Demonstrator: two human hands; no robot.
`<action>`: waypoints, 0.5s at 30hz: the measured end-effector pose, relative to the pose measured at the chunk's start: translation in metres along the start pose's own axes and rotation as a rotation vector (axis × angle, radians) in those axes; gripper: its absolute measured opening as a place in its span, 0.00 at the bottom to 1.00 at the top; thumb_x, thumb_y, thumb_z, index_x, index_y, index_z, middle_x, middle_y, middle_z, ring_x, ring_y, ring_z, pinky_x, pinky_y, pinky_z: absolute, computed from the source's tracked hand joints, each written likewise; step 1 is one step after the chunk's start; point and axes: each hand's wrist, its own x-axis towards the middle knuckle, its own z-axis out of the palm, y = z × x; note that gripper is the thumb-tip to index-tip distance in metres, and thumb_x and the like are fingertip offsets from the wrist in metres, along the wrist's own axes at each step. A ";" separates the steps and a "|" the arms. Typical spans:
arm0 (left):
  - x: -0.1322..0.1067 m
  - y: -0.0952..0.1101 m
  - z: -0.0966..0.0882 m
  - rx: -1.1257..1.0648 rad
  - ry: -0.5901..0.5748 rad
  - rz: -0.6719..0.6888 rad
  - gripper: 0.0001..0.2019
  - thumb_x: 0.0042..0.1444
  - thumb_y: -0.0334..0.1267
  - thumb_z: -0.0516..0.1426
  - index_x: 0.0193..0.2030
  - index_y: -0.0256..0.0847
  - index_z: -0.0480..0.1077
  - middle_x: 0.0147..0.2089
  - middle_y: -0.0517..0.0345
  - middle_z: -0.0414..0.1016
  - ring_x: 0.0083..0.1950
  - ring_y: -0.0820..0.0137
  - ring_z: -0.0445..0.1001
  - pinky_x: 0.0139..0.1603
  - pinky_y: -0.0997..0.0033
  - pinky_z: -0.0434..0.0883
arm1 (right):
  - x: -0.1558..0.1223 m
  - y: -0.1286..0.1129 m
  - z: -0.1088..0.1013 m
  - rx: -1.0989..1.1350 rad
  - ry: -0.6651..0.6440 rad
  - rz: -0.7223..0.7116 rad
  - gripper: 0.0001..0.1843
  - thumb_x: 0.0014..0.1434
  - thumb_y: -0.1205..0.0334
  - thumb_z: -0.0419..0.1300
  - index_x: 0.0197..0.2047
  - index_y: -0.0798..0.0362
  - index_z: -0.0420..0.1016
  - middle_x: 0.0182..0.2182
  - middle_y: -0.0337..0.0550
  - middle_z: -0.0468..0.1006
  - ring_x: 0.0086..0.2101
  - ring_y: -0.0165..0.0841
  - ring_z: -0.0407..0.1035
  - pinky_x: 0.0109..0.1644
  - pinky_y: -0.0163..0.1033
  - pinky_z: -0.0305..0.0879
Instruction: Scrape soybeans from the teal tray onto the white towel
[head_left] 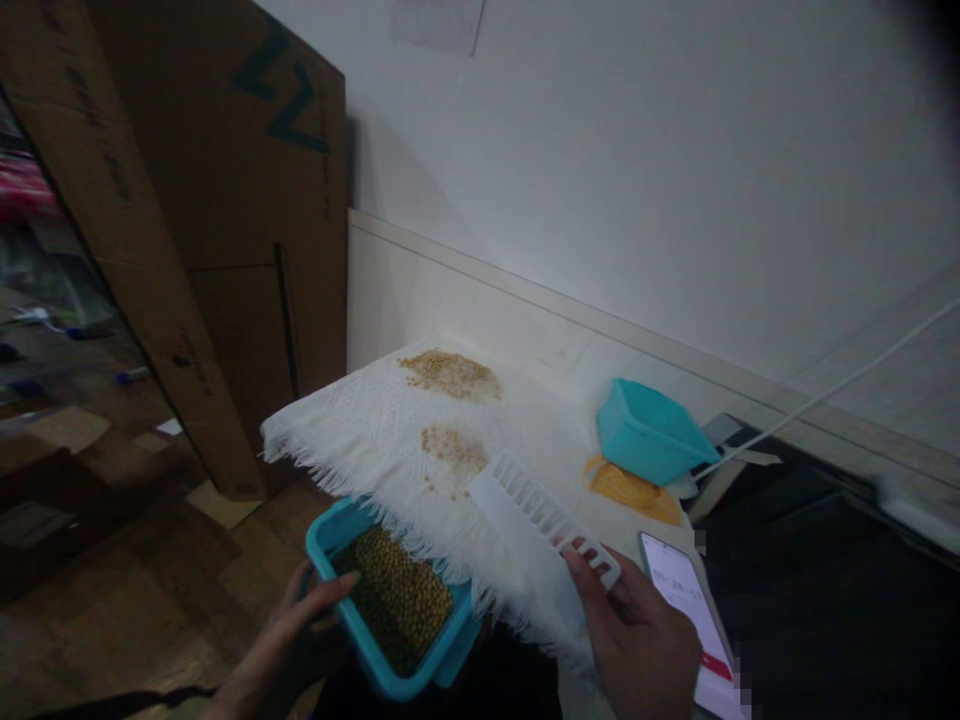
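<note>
My left hand (289,635) grips the near left rim of a turquoise plastic basket (369,655), thumb over the edge. It is held just below the table's fringed edge, with many round yellowish beans (409,580) inside. In my right hand (641,635) is a white slotted plastic strip (517,515), pinched at its near right end between thumb and fingers. Its far end reaches a small patch of beans mixed with pale grains (454,452) on the white tablecloth (360,410). A larger mixed pile (450,374) lies farther back.
A second turquoise basket (651,430) stands at the back right, beside a flat orange-yellow item (634,490). A phone (686,605) showing a timer lies right of my right hand. A tall cardboard box (217,200) stands at the left; a white wall (637,180) is behind.
</note>
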 end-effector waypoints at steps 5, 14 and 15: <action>-0.001 -0.001 -0.001 0.015 -0.001 0.011 0.54 0.42 0.55 0.78 0.76 0.55 0.62 0.47 0.52 0.85 0.47 0.49 0.87 0.50 0.52 0.81 | -0.012 -0.008 0.008 0.055 0.010 0.029 0.31 0.64 0.27 0.66 0.39 0.49 0.91 0.27 0.43 0.90 0.28 0.43 0.86 0.29 0.35 0.79; -0.001 0.002 0.001 0.046 0.002 -0.004 0.52 0.52 0.53 0.74 0.80 0.53 0.55 0.53 0.48 0.83 0.48 0.51 0.87 0.47 0.56 0.80 | -0.021 -0.007 0.017 0.049 -0.007 -0.016 0.31 0.67 0.29 0.65 0.40 0.49 0.92 0.31 0.44 0.91 0.29 0.41 0.87 0.30 0.33 0.78; -0.001 0.003 0.001 0.033 0.009 -0.008 0.53 0.50 0.53 0.75 0.79 0.54 0.56 0.56 0.46 0.83 0.49 0.50 0.87 0.48 0.55 0.80 | -0.021 -0.007 0.019 0.052 -0.014 -0.024 0.30 0.67 0.29 0.65 0.40 0.49 0.92 0.31 0.44 0.91 0.29 0.41 0.87 0.30 0.33 0.78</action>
